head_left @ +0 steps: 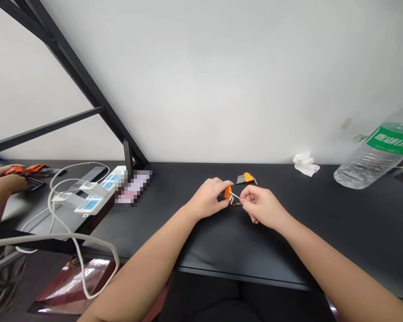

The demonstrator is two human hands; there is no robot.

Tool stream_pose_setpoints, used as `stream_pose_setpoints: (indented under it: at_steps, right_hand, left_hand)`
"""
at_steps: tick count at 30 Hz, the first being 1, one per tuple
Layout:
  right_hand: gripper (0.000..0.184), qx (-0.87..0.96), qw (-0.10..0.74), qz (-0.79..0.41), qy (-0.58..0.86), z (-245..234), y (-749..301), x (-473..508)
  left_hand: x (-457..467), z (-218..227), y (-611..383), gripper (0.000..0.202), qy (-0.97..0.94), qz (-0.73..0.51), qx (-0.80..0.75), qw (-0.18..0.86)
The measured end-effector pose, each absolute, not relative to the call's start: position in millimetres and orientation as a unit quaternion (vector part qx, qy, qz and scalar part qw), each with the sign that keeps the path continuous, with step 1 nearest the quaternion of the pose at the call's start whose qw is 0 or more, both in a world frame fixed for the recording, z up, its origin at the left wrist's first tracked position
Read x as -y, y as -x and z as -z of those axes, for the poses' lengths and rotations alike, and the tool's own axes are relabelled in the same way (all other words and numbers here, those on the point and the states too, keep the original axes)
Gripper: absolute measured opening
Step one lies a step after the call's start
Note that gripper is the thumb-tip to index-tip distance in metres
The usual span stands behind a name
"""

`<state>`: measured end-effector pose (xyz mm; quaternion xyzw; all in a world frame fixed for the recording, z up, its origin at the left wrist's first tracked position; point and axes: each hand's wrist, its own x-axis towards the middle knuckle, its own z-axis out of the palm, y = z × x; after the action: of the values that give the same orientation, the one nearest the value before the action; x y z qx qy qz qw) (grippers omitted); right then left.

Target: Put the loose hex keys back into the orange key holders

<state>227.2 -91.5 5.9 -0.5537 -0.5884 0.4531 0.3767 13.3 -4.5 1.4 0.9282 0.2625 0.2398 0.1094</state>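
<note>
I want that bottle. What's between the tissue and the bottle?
Nothing: the head view shows only bare black table between the tissue and the bottle.

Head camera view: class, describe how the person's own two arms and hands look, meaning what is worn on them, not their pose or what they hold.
Both forearms are bare right to the frame's lower edge: no sleeves in view. The left hand and right hand wear no gloves, and no watch, bracelet or ring shows. No markings are visible.
</note>
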Motion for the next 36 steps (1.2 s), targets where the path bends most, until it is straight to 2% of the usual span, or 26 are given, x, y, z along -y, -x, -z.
stream_pose_setpoints:
  at_steps: [12, 20, 26, 30, 33, 36]
  right_hand:
    - [0.007, 0.541, 0.382, -0.502, 0.556, -4.9, -227.1, 86.9]
    - [0.034, 0.426, 0.476, -0.617, 0.461, -9.2, -229.5, 84.6]
    - [0.031, 0.403, 0.487, -0.672, 0.386, -7.3, -226.4, 85.1]
    - [0.029, 0.457, 0.480, -0.631, 0.404, 1.3, -219.7, 82.5]
    - [0.030, 0.510, 0.474, -0.547, 0.465, 6.8, -217.1, 78.4]
    - [0.031, 0.549, 0.447, -0.476, 0.521, 7.0, -220.9, 75.2]
  left_hand:
    - [3.8, -1.2, -13.2, 0.047, -0.923, -0.261, -0.256, 0.119]
    - [9.2, 1.2, -18.5, 0.046, -0.928, -0.247, -0.260, 0.098]
    - [9.3, 2.0, -19.5, 0.047, -0.904, -0.278, -0.288, 0.150]
    - [14.1, -2.0, -21.7, 0.041, -0.905, -0.281, -0.266, 0.177]
    - [19.5, -4.4, -25.9, 0.034, -0.911, -0.281, -0.244, 0.177]
    - [20.3, -3.7, -27.8, 0.035, -0.917, -0.279, -0.232, 0.166]
